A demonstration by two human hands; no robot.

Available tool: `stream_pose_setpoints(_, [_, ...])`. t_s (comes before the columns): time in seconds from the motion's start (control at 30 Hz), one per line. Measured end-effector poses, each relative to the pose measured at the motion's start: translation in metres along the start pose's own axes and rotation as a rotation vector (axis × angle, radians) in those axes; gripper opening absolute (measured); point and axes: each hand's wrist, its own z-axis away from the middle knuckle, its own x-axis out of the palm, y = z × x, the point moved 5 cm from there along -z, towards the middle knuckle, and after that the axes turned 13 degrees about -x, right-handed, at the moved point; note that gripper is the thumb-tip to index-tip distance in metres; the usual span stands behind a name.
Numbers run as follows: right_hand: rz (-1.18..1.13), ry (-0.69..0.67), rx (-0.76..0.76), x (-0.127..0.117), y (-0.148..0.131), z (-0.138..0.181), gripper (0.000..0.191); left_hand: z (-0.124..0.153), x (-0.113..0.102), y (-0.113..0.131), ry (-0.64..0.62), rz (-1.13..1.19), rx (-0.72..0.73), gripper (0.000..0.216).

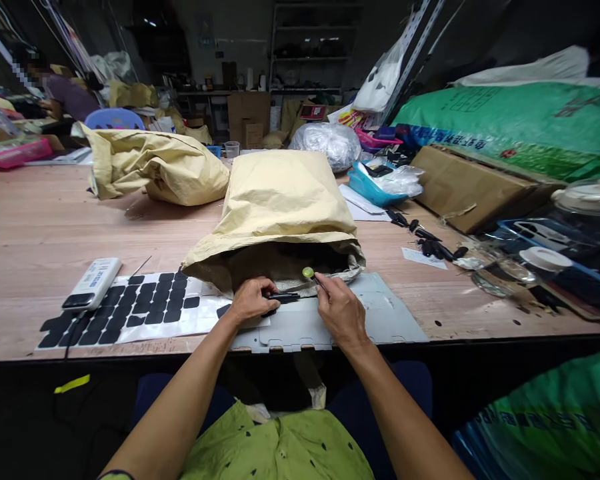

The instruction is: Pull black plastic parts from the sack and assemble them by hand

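Head view. We note the left hand (250, 300) curled shut around 1 end of a slim black plastic strip (285, 297). The strip lies over the flat grey plastic panel (380, 320) at the near edge of the pale wooden table (40, 227), just before the open mouth of the tan paper sack (280, 200). The right hand (339, 312) pinches a thin tool with a small round green head (308, 272), fingertips closed on it. To the left we see a white sheet of black adhesive pads (145, 303) and a white remote-shaped device (93, 283) touching it.
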Motion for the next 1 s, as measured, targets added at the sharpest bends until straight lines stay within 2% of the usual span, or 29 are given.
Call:
stream_pose_setpoints(0.17, [0.234, -0.043, -0.076, 0.013, 0.006, 0.003, 0.036, -0.002, 0.000, 0.002, 0.005, -0.083, 0.050, 0.022])
stream_pose_setpoints(0.3, [0.271, -0.051, -0.093, 0.016, 0.004, 0.006, 0.035, 0.007, 0.000, 0.007, 0.009, -0.145, 0.080, 0.018])
stream_pose_setpoints(0.4, [0.270, -0.064, -0.096, 0.015, 0.003, 0.005, 0.035, 0.039, 0.008, 0.020, -0.021, -0.196, 0.232, 0.016])
stream_pose_setpoints(0.5, [0.283, -0.071, -0.088, 0.015, 0.004, 0.004, 0.034, 0.081, 0.027, 0.023, -0.112, -0.268, 0.365, 0.019])
stream_pose_setpoints(0.6, [0.281, -0.079, -0.086, 0.016, 0.004, 0.004, 0.034, 0.111, 0.045, 0.014, -0.153, -0.434, 0.404, 0.018])
stream_pose_setpoints(0.7, [0.279, -0.083, -0.088, 0.016, 0.003, 0.005, 0.034, 0.123, 0.054, 0.006, -0.148, -0.558, 0.399, 0.019])
stream_pose_setpoints(0.77, [0.288, -0.083, -0.085, 0.016, 0.003, 0.006, 0.034, 0.124, 0.052, 0.007, -0.165, -0.554, 0.370, 0.022])
stream_pose_setpoints(0.87, [0.309, -0.090, -0.085, 0.017, 0.003, 0.006, 0.035, 0.115, 0.042, 0.019, -0.197, -0.424, 0.318, 0.023])
stream_pose_setpoints(0.93, [0.318, -0.094, -0.089, 0.017, 0.003, 0.006, 0.035, 0.097, 0.033, 0.031, -0.186, -0.284, 0.277, 0.022])
stream_pose_setpoints(1.0, [0.322, -0.088, -0.091, 0.018, 0.003, 0.006, 0.035, 0.067, 0.020, 0.043, -0.108, -0.135, 0.202, 0.018])
